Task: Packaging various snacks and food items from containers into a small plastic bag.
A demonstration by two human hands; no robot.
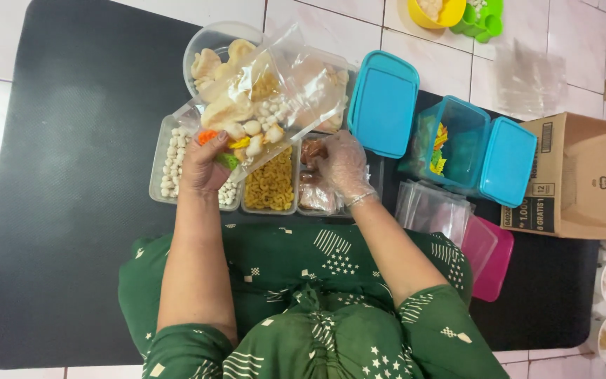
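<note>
Now left hand (203, 167) grips a clear bag (268, 98) of crackers; gloved right hand (344, 165) pinches in a tub (317, 184)

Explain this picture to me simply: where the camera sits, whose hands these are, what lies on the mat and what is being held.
The camera sits on the person's head and looks down, so you see their own lap and arms. The left hand holds up a clear plastic bag partly filled with mixed crackers: pale pieces, small white balls and a few coloured bits. The right hand, in a thin plastic glove, reaches into a tray of brownish pieces. Below the bag stand more clear trays, one with white balls and one with yellow curls. All rest on a black mat. To the right are blue tubs, a pink lid, a stack of empty bags and a cardboard box.
</note>
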